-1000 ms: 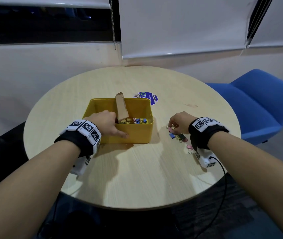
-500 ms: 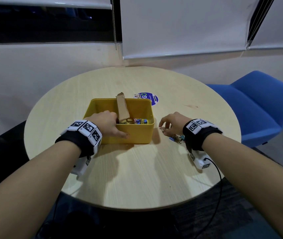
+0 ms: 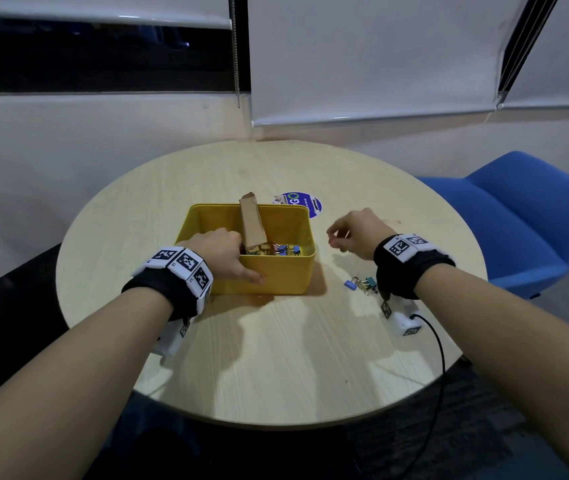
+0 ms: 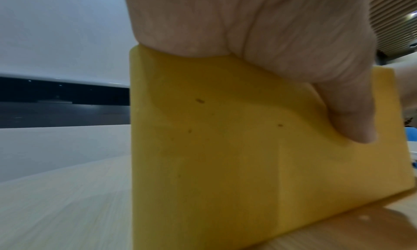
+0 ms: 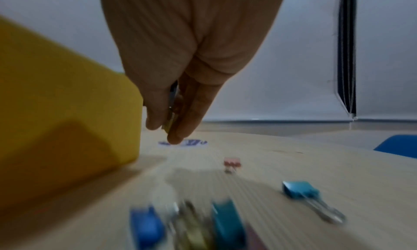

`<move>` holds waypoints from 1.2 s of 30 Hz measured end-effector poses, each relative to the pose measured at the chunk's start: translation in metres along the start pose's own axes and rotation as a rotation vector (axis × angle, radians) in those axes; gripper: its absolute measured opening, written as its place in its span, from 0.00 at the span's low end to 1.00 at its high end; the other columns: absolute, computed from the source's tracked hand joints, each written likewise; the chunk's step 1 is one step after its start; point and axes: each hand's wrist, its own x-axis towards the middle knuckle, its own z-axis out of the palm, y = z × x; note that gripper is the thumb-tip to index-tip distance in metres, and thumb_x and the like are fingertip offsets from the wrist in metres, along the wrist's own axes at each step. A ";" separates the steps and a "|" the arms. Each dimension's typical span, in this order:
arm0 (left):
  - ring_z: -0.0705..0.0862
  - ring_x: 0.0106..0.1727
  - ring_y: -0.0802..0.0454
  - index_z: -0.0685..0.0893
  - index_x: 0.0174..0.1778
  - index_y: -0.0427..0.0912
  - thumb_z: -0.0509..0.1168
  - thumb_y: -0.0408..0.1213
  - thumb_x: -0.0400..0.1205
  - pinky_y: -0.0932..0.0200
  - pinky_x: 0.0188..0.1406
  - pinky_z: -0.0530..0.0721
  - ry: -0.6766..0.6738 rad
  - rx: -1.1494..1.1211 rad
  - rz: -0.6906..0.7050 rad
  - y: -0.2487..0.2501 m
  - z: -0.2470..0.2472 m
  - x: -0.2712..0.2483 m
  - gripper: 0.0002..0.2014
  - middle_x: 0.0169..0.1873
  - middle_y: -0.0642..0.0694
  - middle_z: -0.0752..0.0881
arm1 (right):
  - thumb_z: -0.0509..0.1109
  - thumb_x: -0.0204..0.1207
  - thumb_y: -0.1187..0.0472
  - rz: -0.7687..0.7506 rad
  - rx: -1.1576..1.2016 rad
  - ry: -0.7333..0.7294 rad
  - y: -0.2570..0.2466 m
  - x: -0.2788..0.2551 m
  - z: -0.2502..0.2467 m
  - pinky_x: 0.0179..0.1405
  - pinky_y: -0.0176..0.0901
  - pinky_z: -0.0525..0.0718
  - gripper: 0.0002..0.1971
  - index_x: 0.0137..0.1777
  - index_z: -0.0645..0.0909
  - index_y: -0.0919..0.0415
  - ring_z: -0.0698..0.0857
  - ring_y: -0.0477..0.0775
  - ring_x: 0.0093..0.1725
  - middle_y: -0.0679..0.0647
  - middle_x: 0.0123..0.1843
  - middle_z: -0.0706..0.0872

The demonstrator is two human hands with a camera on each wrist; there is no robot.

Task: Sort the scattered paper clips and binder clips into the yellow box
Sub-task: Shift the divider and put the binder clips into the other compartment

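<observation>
The clip (image 5: 171,109) you are carrying sits pinched between thumb and fingertips of your right hand (image 3: 354,232), lifted off the desk (image 3: 276,358) just right of the box (image 3: 276,275); it is too small and blurred to tell paper clip from binder clip. Carry it left over the box rim, to the right of the cardboard divider (image 3: 252,223) where other clips (image 3: 285,250) already lie, and let go only once your fingertips are past the wall. Your left hand (image 3: 219,252) grips the box's near left wall, thumb pressed on the outside face, fingers hidden inside; hold it firm so the box does not slide. More clips (image 3: 361,285) wait on the desk right of the box, near your right wrist.
</observation>
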 end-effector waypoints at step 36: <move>0.80 0.49 0.49 0.76 0.58 0.44 0.68 0.70 0.67 0.53 0.49 0.82 0.019 0.001 0.008 -0.001 0.000 0.000 0.35 0.48 0.49 0.80 | 0.82 0.63 0.52 0.152 -0.147 -0.325 0.013 -0.024 0.013 0.48 0.46 0.88 0.08 0.39 0.89 0.51 0.90 0.53 0.46 0.48 0.42 0.91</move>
